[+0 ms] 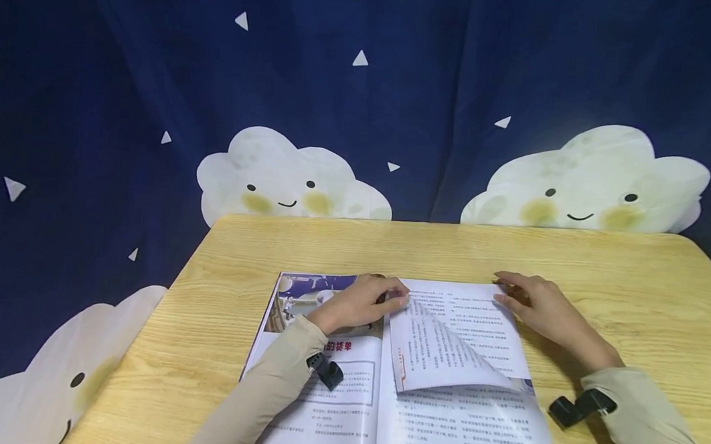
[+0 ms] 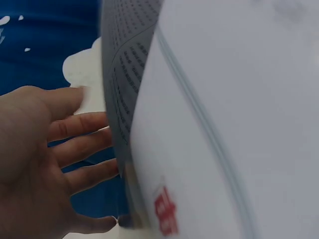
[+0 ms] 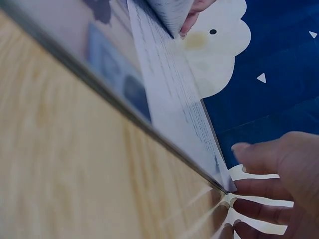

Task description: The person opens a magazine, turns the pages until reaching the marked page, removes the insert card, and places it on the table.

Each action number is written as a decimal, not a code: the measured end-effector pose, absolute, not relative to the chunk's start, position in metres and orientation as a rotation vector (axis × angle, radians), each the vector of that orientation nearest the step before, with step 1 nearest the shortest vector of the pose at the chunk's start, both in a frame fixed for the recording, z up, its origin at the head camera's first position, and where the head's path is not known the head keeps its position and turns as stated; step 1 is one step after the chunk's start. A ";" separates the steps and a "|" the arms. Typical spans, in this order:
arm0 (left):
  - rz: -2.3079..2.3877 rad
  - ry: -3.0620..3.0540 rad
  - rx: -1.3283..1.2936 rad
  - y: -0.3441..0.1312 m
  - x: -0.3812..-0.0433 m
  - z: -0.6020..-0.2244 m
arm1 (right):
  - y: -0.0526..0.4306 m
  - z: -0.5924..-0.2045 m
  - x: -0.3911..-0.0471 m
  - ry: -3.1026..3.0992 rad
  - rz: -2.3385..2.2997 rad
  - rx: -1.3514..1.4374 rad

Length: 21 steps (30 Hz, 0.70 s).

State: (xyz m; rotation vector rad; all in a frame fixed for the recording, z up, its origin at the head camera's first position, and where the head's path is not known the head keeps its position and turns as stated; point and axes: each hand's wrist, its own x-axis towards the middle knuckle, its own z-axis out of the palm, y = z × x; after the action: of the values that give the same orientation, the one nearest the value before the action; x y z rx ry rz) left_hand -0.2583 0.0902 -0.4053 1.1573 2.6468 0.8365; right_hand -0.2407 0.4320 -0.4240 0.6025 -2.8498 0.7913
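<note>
An open magazine point(image 1: 346, 409) lies on the wooden table point(image 1: 190, 374), printed with columns of text and a picture at upper left. Its right-hand page point(image 1: 439, 350) is lifted and curled over toward the spine, baring the sheet beneath. At the top of that curl, my left hand point(image 1: 363, 303) holds the page between thumb and fingers; its thumb looks blurred in the left wrist view. By the upper right corner of the magazine is my right hand point(image 1: 544, 309), thumb and fingers extended. Its fingertips point(image 3: 239, 186) touch the corner, with nothing gripped.
A dark blue curtain point(image 1: 411, 84) with white clouds hangs behind the table's far edge. Black wrist straps point(image 1: 325, 370) sit over both beige sleeves point(image 1: 274, 385). Bare wood surrounds the magazine on the left, right and far sides.
</note>
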 end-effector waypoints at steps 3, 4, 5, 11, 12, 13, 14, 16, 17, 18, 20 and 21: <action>0.822 2.643 1.178 0.089 -0.257 -0.404 | 0.432 -0.424 -0.241 -2.819 0.777 0.637; 0.822 2.645 1.191 0.089 -0.257 -0.404 | 0.432 -0.425 -0.241 -2.810 0.770 0.643; 0.820 2.649 1.205 0.088 -0.257 -0.404 | 0.432 -0.425 -0.241 -2.804 0.765 0.649; 0.656 2.692 1.277 0.084 -0.253 -0.404 | 0.431 -0.425 -0.241 -2.814 0.753 0.654; 0.623 2.696 1.276 0.083 -0.251 -0.404 | 0.431 -0.425 -0.240 -2.813 0.747 0.649; 0.595 2.696 1.277 0.082 -0.250 -0.404 | 0.430 -0.425 -0.240 -2.810 0.740 0.645; 0.576 2.693 1.281 0.081 -0.249 -0.404 | 0.430 -0.425 -0.240 -2.804 0.733 0.644; 0.563 2.683 1.270 0.077 -0.247 -0.404 | 0.429 -0.425 -0.239 -2.792 0.699 0.664; 0.562 2.674 1.265 0.075 -0.246 -0.404 | 0.429 -0.425 -0.239 -2.786 0.678 0.682; 0.564 2.664 1.257 0.073 -0.245 -0.404 | 0.428 -0.424 -0.238 -2.787 0.654 0.696; 0.575 2.650 1.238 0.068 -0.243 -0.404 | 0.428 -0.424 -0.237 -2.797 0.602 0.726; 0.579 2.644 1.216 0.066 -0.242 -0.404 | 0.428 -0.424 -0.236 -2.806 0.576 0.738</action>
State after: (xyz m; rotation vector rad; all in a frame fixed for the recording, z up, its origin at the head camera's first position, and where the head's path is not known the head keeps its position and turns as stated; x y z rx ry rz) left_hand -0.2424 0.0663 -0.4036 1.2164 2.6443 0.5795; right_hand -0.2363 0.4275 -0.4242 0.7382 -2.8063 0.5760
